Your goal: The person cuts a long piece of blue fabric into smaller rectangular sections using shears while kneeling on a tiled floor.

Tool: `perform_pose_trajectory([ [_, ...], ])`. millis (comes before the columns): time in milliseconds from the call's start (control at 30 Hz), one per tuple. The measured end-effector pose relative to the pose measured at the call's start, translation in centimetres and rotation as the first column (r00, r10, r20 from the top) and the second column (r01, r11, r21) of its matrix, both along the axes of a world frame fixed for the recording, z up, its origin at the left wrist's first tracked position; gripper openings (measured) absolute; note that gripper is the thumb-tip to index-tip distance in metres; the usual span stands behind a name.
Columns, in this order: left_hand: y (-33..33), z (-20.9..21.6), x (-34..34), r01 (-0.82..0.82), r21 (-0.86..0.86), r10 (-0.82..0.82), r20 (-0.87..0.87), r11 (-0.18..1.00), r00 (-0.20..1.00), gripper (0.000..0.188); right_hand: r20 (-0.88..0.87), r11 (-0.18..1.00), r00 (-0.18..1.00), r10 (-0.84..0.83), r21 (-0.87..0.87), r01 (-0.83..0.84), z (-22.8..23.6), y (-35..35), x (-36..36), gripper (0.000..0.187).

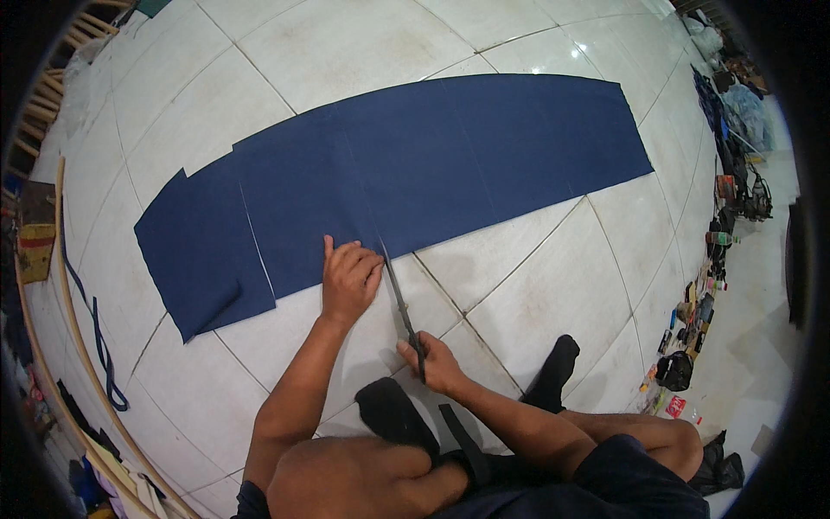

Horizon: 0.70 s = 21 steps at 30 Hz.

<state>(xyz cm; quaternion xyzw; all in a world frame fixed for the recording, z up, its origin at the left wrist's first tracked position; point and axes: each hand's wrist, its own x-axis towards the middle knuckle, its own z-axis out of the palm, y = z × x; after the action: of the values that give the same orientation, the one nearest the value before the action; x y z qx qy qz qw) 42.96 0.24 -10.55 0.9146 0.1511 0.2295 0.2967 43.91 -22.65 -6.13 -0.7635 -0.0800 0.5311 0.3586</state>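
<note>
A long piece of dark navy fabric (pixel 450 164) lies spread on the tiled floor, with faint pale lines across it. Toward its left end a narrow slit shows white floor between a left section (pixel 194 251) and the rest; that section's lower corner is folded over. My left hand (pixel 350 281) rests on the fabric's near edge, thumb apart and fingers slightly bent, pressing it down. Just right of those fingers, long scissors (pixel 400 303) reach the near edge with their blades, along one pale line. Around their dark handles my right hand (pixel 439 365) is closed.
White tiles (pixel 519 285) surround the fabric. Bent wooden poles (pixel 65 259) and a blue cord (pixel 99 337) are at the left. Small items and bottles line the right side, with a black bag (pixel 674 370). My socked feet (pixel 393 411) are close to the scissors.
</note>
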Motion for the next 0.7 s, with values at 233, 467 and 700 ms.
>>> perform_pose_trajectory([
  [233, 0.3, 0.0, 0.2, 0.002, 0.017, -0.002, 0.008, 1.000, 1.000, 0.009, 0.019, 0.999, 0.999, -0.044, -0.007, 0.044, -0.3, 0.2, -0.2, 0.063],
  [467, 0.1, 0.3, 0.1, -0.008, -0.008, 0.008, 0.011, 1.000, 1.000, 0.007, 0.050, 1.000, 0.999, -0.012, -0.010, 0.013, 0.1, 0.3, 0.1, 0.062],
  [700, 0.2, 0.4, 0.0, -0.015, -0.003, 0.015, 0.025, 1.000, 1.000, 0.008, 0.053, 0.998, 0.997, 0.050, 0.021, -0.051, -0.1, 0.2, 1.5, 0.063],
])
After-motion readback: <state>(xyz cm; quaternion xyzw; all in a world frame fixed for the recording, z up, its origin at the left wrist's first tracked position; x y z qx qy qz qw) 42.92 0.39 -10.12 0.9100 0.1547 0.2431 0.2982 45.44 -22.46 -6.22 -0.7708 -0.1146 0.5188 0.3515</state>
